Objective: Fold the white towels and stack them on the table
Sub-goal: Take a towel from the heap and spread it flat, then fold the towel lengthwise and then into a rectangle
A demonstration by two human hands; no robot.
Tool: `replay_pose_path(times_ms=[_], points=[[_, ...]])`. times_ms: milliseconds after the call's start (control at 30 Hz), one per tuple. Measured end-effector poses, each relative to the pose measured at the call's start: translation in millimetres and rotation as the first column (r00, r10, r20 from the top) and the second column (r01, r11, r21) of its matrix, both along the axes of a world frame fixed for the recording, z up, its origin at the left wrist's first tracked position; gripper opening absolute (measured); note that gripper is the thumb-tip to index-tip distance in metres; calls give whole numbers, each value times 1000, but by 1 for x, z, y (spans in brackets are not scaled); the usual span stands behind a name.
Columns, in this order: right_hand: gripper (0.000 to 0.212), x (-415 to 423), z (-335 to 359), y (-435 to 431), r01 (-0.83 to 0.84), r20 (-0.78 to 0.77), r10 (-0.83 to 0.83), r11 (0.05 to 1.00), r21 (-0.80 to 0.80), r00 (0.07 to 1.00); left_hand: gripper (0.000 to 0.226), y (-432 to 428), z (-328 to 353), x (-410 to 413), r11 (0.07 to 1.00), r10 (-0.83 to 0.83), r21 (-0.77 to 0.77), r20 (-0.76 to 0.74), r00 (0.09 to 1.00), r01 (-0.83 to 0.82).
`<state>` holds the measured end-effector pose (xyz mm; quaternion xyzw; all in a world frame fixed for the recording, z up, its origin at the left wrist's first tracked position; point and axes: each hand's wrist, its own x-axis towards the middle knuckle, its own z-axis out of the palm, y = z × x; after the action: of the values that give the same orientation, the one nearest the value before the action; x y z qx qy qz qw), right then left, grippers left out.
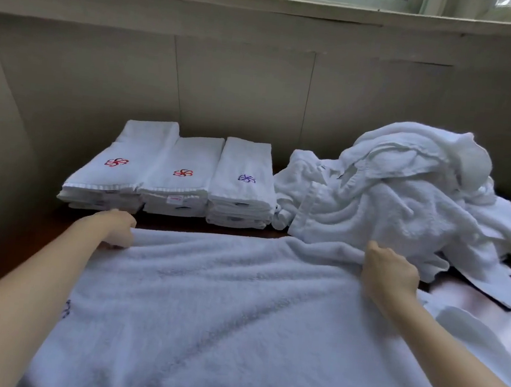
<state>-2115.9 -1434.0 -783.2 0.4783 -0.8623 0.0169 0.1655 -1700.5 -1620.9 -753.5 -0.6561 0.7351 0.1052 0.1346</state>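
A large white towel (221,308) lies spread across the dark wooden table (39,222) in front of me. My left hand (118,228) grips its far left corner, fingers curled under the edge. My right hand (388,273) grips the far right corner the same way. Behind it stand three stacks of folded white towels: the left stack (115,173) and the middle stack (180,183) carry red flower emblems, and the right stack (242,186) carries a purple one. A heap of unfolded white towels (404,195) sits at the back right.
A panelled wall (243,83) rises directly behind the stacks, with a window ledge (266,4) above. More loose white cloth (477,336) hangs at the right edge of the table. Bare wood shows at the left.
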Motion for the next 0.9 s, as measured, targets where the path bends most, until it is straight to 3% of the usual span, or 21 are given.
replay_pose_path(times_ms=[100, 200, 300, 400, 467, 567, 700, 767, 900], points=[[23, -3, 26, -6, 4, 132, 30, 969, -249, 991, 12, -3, 2, 10, 967, 1, -255, -60, 998, -16], [28, -8, 55, -7, 24, 187, 86, 854, -519, 979, 11, -3, 10, 19, 794, 40, -573, -284, 958, -203], [23, -11, 64, -1, 17, 172, 115, 786, -618, 978, 21, 5, 22, 21, 670, 38, -671, -396, 917, -317], [21, -5, 48, 10, -12, 190, 145, 825, -565, 971, 21, 20, 16, 24, 704, 46, -648, -365, 930, -289], [18, 0, 29, 20, -24, 207, 129, 897, -441, 970, 22, 37, -2, 28, 726, 105, -611, -353, 930, -315], [18, 0, 5, 32, -9, 278, 89, 960, -278, 957, 19, 67, -40, 40, 725, 163, -547, -452, 877, -417], [15, 0, -7, 48, 156, 523, 87, 902, -403, 848, 8, 92, -51, 62, 691, 92, -530, -611, 786, -492], [17, 2, -12, 60, 218, 597, 100, 872, -437, 796, 27, 97, -46, 75, 679, 50, -558, -613, 789, -477], [16, 13, -24, 82, 140, 576, 41, 953, -268, 817, 31, 114, -51, 95, 779, 92, -505, -496, 863, -373]])
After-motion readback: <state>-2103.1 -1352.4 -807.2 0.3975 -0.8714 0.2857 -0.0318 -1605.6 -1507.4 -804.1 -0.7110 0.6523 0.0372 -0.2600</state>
